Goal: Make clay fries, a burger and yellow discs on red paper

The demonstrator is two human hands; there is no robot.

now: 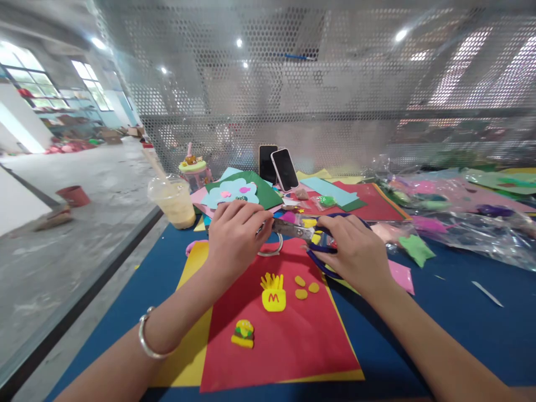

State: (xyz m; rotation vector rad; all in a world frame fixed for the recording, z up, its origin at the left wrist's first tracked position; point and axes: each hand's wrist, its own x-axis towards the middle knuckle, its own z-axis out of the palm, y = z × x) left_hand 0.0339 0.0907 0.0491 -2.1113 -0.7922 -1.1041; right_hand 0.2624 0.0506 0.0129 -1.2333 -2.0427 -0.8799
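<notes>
My right hand grips a pair of scissors by their dark blue handles. The metal blades point left toward my left hand. Its fingers are closed around the blade tips, and whatever is pinched there is hidden. Below both hands lies a red sheet of paper on a yellow sheet. On the red sheet rest a yellow clay carton of fries with a red M, a small clay burger and three flat tan clay pieces. A pale ring shows between my hands.
A plastic cup with a straw stands at the blue table's left edge. Two phones lean upright at the back, near coloured paper. Clear plastic bags with clay spread along the right. A perforated metal panel rises behind.
</notes>
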